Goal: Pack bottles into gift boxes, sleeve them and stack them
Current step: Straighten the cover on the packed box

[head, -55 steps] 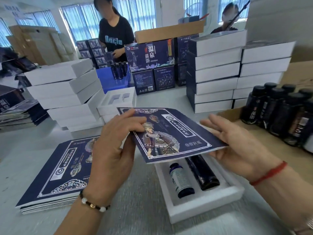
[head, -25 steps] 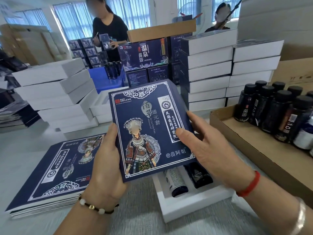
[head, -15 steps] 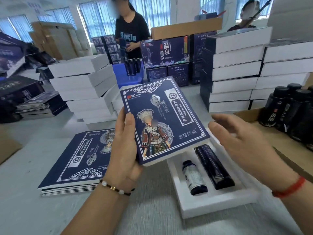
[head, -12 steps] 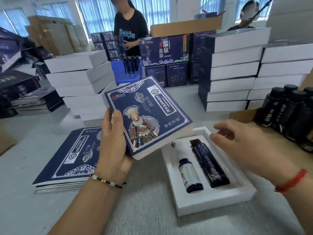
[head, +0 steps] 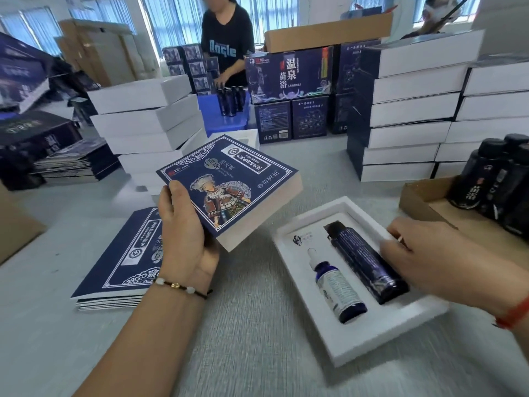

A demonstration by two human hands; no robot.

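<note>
My left hand [head: 186, 239] grips a dark blue printed sleeve [head: 229, 187], opened into a box shape and held tilted above the table. On the table to its right lies a white gift box tray [head: 372, 339] with a small dropper bottle [head: 337, 285] and a long dark bottle [head: 363, 259] lying in its slots. My right hand [head: 435, 259] rests at the tray's right side, fingers curled against the long bottle and the tray's edge. A pile of flat blue sleeves [head: 120, 267] lies at the left.
Stacks of white boxes stand at the back left [head: 148, 118] and back right [head: 415, 110]. A cardboard tray [head: 423, 196] of dark bottles [head: 495, 179] sits at the right. Blue cartons [head: 289, 75] and a person in a black shirt [head: 226, 44] are behind.
My right hand let go of the sleeve and dropped to the tray's right side. My left hand alone carried the sleeve leftwards, uncovering the tray.
</note>
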